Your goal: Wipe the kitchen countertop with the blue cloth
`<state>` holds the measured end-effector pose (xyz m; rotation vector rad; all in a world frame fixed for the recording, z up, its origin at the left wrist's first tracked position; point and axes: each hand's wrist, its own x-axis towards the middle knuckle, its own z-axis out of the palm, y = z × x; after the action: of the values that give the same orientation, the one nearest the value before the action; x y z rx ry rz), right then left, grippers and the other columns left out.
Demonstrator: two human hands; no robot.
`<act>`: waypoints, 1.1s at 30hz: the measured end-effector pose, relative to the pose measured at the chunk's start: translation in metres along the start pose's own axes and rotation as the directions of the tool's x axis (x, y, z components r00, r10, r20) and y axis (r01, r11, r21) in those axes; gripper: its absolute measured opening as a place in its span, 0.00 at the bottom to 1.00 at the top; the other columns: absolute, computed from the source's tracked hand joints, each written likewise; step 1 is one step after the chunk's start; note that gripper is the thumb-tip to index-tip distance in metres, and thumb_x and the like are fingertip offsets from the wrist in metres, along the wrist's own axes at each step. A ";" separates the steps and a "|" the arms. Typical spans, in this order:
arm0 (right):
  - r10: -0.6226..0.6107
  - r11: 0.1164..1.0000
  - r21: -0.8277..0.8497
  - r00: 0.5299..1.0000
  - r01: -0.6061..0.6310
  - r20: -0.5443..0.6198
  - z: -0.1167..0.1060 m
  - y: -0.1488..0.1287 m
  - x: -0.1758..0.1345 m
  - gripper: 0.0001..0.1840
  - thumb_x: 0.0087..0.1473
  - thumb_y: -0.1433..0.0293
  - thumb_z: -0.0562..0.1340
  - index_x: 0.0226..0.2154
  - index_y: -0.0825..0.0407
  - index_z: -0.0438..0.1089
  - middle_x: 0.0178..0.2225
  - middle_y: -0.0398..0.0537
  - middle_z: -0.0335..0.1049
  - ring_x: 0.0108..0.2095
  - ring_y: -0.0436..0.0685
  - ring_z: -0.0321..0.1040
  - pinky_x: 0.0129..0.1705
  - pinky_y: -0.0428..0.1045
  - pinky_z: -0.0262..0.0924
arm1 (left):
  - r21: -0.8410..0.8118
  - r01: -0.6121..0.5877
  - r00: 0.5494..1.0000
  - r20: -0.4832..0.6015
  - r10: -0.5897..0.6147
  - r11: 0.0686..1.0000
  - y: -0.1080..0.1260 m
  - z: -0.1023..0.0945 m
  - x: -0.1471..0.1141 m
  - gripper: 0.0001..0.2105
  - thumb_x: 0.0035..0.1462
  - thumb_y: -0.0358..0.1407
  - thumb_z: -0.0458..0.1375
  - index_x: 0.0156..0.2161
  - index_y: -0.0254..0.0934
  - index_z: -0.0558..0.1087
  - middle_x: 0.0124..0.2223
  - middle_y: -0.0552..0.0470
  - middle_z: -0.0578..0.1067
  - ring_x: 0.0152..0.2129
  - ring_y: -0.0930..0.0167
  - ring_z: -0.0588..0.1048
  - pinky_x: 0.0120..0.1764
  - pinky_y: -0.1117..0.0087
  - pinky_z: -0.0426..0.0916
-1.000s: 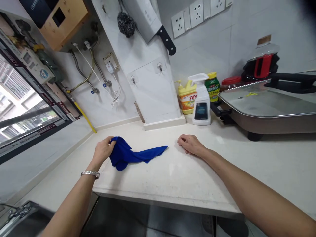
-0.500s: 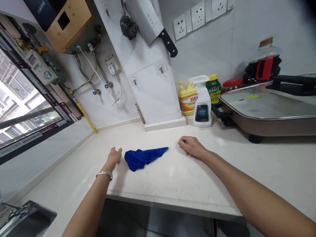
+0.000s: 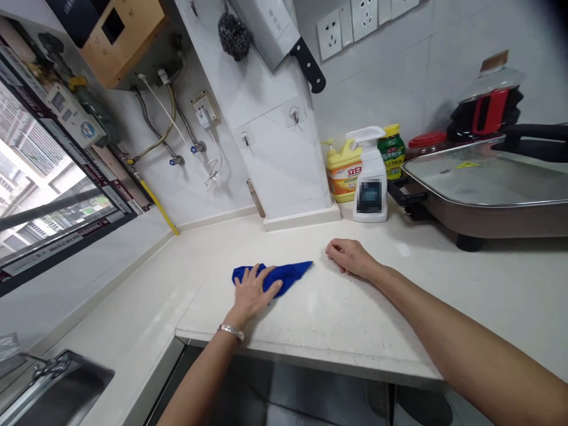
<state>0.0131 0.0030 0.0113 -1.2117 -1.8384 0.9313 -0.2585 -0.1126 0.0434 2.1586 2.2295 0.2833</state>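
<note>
A crumpled blue cloth (image 3: 290, 277) lies on the pale countertop (image 3: 306, 331), one pointed corner reaching right. My left hand (image 3: 254, 290), with a silver bracelet at the wrist, rests palm down over the cloth's left part, its fingers spread. The cloth is partly hidden under that hand. To the right of the cloth's tip, my right hand (image 3: 350, 257) rests on the counter with its fingers curled in. Nothing shows in it, and it does not touch the cloth.
A white spray bottle (image 3: 371, 177), a yellow detergent bottle (image 3: 344, 171) and a green-and-yellow bottle (image 3: 391, 151) stand by the wall. A lidded electric pan (image 3: 492, 201) sits at right. A cleaver (image 3: 284, 35) hangs above. The sink (image 3: 66, 390) is at lower left.
My left hand has moved right from beside the cloth onto it, fingers now spread. My right hand stays curled on the counter. The view has shifted slightly.
</note>
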 end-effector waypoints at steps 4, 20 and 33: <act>-0.043 0.999 -0.008 0.999 0.043 -0.030 0.003 0.005 0.002 0.10 0.56 0.69 0.54 0.26 0.50 0.67 0.14 0.37 0.63 0.15 0.49 0.62 0.22 0.44 0.54 | -0.031 -0.195 0.979 0.050 0.197 0.980 0.020 -0.002 -0.040 0.28 0.63 0.56 0.52 0.66 0.57 0.62 0.72 0.49 0.57 0.69 0.49 0.51 0.66 0.34 0.44; -0.003 0.995 0.098 0.999 0.007 -0.049 0.003 0.013 0.000 0.15 0.57 0.61 0.52 0.31 0.51 0.68 0.26 0.44 0.73 0.15 0.47 0.61 0.17 0.44 0.55 | -0.189 -0.346 0.909 0.174 0.378 0.919 0.051 0.002 0.002 0.24 0.62 0.56 0.54 0.61 0.58 0.68 0.71 0.52 0.59 0.70 0.51 0.50 0.67 0.36 0.41; -0.055 0.998 -0.046 0.997 0.052 -0.053 0.005 0.009 0.000 0.15 0.53 0.57 0.53 0.26 0.49 0.67 0.20 0.38 0.64 0.19 0.51 0.61 0.27 0.48 0.55 | -0.070 0.121 0.992 0.043 -0.118 0.990 -0.049 0.001 0.100 0.30 0.61 0.62 0.45 0.63 0.55 0.66 0.71 0.51 0.58 0.69 0.54 0.51 0.67 0.37 0.40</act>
<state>0.0124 0.0046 0.0016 -1.1972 -1.8483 0.8243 -0.3107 -0.0140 0.0459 1.9680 2.2787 0.3105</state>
